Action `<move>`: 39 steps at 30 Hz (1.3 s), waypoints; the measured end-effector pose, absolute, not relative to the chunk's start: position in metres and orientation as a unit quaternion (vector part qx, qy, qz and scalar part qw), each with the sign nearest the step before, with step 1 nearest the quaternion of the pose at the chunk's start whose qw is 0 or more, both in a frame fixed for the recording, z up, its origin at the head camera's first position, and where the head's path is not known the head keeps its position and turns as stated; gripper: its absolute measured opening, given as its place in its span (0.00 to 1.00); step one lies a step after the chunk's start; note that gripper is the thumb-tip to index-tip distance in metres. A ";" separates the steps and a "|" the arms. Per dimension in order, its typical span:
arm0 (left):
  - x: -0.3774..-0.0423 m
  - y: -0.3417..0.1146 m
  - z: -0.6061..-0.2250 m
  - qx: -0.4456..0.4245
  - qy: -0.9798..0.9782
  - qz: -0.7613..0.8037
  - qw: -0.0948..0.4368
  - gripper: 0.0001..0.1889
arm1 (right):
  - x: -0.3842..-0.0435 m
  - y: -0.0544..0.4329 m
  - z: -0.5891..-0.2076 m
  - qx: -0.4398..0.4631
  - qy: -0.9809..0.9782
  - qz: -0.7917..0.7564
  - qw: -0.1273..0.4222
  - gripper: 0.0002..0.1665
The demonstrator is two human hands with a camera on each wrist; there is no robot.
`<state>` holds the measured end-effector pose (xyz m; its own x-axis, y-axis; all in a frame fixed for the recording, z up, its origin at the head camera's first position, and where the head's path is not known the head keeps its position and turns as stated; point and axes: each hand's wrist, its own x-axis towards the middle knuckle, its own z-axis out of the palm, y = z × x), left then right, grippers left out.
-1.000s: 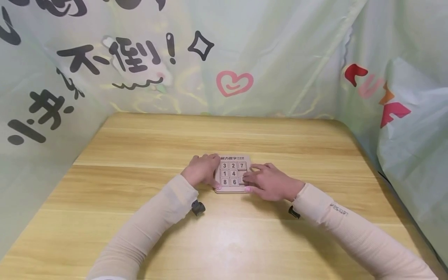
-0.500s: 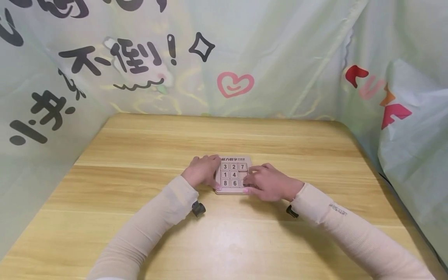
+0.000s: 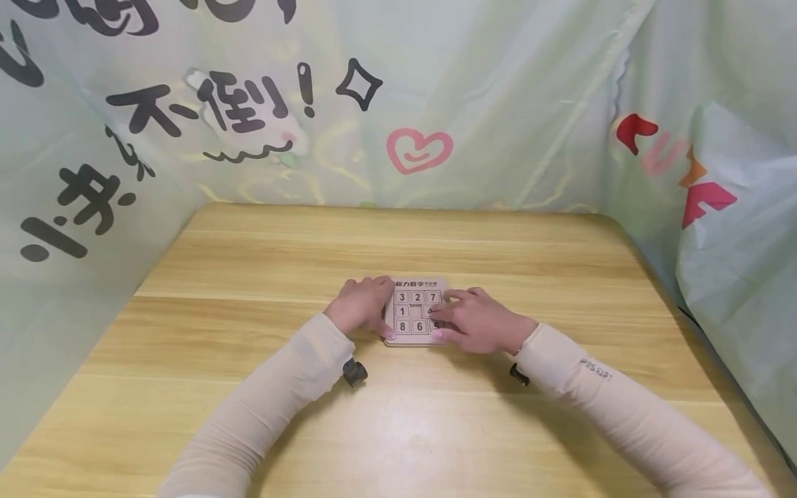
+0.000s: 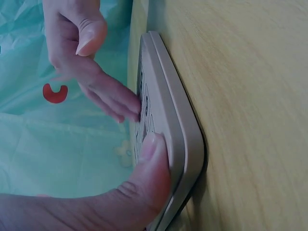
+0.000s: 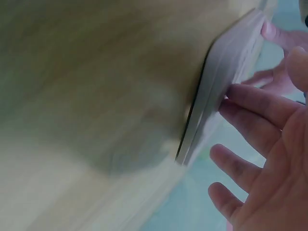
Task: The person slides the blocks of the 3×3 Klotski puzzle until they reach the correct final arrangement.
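A flat number slide puzzle (image 3: 411, 339) with square tiles lies on the table between my hands. My left hand (image 3: 361, 305) grips its left side, the thumb at the near corner and the other fingers toward the far corner. In the left wrist view that thumb presses on the rim. From the right, my right hand (image 3: 481, 322) reaches over the board, straight fingertips touching the 4 tile (image 3: 427, 312). The 5 tile (image 3: 437, 325) is partly covered by this hand. A gap shows in the middle row, between the 1 tile (image 3: 402, 312) and the 4.
The wooden table (image 3: 398, 422) carries the puzzle and both forearms. Printed cloth (image 3: 498, 104) hangs behind it and at both sides. A small dark device (image 3: 355, 373) is strapped at the left wrist, another (image 3: 519, 375) at the right.
The lower right tile slid down into its corner. After that the 4 tile moved right under my right fingers, leaving the gap at the centre. My left hand stayed on the board's side.
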<state>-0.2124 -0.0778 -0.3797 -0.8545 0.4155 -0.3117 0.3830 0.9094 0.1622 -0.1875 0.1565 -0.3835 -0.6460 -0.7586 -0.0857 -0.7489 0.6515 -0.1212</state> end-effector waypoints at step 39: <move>-0.213 -0.079 -0.382 0.214 0.962 0.043 0.166 0.46 | -0.193 0.142 -0.384 -0.427 0.902 -0.009 0.061 0.30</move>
<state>-0.2131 -0.0793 -0.3825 -0.8535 0.4253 -0.3011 0.3969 0.9050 0.1531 -0.1927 0.1421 -0.3841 -0.6280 -0.7715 -0.1021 -0.7692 0.6353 -0.0691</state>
